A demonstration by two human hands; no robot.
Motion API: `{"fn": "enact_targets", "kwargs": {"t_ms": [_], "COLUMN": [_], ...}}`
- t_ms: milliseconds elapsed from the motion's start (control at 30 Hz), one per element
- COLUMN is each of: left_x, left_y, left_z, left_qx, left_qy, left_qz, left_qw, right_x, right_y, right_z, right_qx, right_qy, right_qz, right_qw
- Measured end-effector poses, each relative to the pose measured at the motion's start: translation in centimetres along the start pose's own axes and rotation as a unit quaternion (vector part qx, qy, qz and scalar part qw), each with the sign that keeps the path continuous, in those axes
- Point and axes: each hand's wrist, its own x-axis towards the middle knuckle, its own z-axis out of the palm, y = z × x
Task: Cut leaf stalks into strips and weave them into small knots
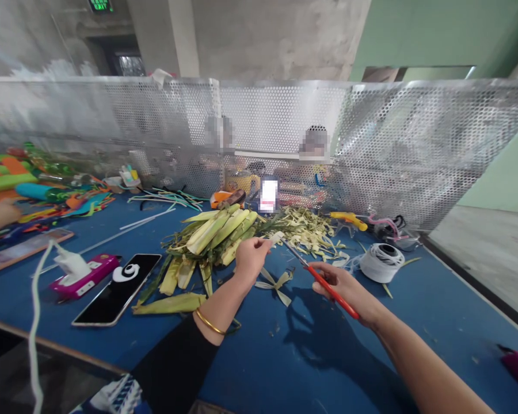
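My left hand [251,260], with a gold bangle at its wrist, pinches a small pale piece of corn husk [277,237]. In my right hand [343,290] are red-handled scissors [328,287], their blades pointing up-left so that the tips come close to the husk piece. Whether the blades touch it I cannot tell. Below the hands, a tied husk bow [275,286] lies on the blue table [259,356]. Beside and behind my left hand is a heap of green-yellow corn husks [224,227], and beyond the scissors a pile of husk trimmings [308,227].
A white string spool [382,264] and a yellow-orange glue gun [349,219] stand at right. A phone [118,290], a magenta power strip [86,276] and a white cable [35,322] lie at left. A perforated metal screen [280,109] borders the back. Another person's hand [0,217] shows far left.
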Motion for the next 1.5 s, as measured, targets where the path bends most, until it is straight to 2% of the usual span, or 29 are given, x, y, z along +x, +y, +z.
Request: {"fn": "enact_targets", "kwargs": {"t_ms": [267,467,733,833,900,967,1033,1100,1167,1233,1267,1333,1367,1433,1500], "left_x": [-0.7,-0.7,-0.8,-0.9,-1.0,-1.2,-1.5,-1.9,-2.3,-2.8,-3.1,-3.6,-3.9,-4.3,-4.6], "left_y": [0.4,0.1,0.4,0.5,0.7,1.0,1.5,2.1,2.7,3.3,3.6,3.9,4.0,4.1,4.1], "left_z": [0.5,0.9,0.9,0.7,0.5,0.3,0.0,-0.1,-0.3,-0.3,-0.3,-0.2,-0.1,0.0,0.2], "left_qx": [0.036,0.045,0.035,0.013,-0.009,-0.025,-0.02,0.014,0.049,0.078,0.087,0.099,0.105,0.118,0.129], "left_qy": [-0.027,-0.024,-0.018,-0.027,-0.04,-0.06,-0.083,-0.098,-0.113,-0.134,-0.142,-0.165,-0.179,-0.215,-0.249], "left_qz": [-0.004,-0.002,-0.016,-0.022,-0.026,-0.022,-0.002,0.03,0.067,0.087,0.095,0.108,0.114,0.132,0.154], "left_qw": [0.999,0.999,0.999,0.999,0.999,0.998,0.996,0.995,0.99,0.984,0.981,0.975,0.972,0.961,0.947], "right_x": [0.0,-0.1,0.2,0.5,0.7,0.9,0.9,0.7,0.4,0.0,-0.2,-0.4,-0.4,-0.4,-0.5], "right_y": [0.1,-0.2,0.2,0.8,1.3,1.7,2.0,2.0,1.6,1.0,0.7,0.2,0.1,0.0,-0.1], "right_z": [0.0,0.3,0.2,-0.3,-0.7,-1.0,-1.0,-1.0,-1.0,-1.0,-1.0,-0.9,-0.7,-0.3,0.2], "right_qx": [0.009,-0.004,-0.026,-0.09,-0.221,-0.382,-0.499,-0.553,-0.574,-0.559,-0.525,-0.392,-0.304,-0.154,-0.099], "right_qy": [0.023,0.039,0.047,0.084,0.129,0.164,0.162,0.131,0.113,0.135,0.159,0.197,0.195,0.15,0.091], "right_qz": [-0.002,0.007,-0.013,-0.022,-0.028,-0.022,-0.007,0.005,0.005,-0.013,-0.032,-0.08,-0.101,-0.12,-0.12], "right_qw": [1.0,0.999,0.998,0.992,0.966,0.909,0.852,0.822,0.811,0.818,0.835,0.895,0.927,0.969,0.984]}}
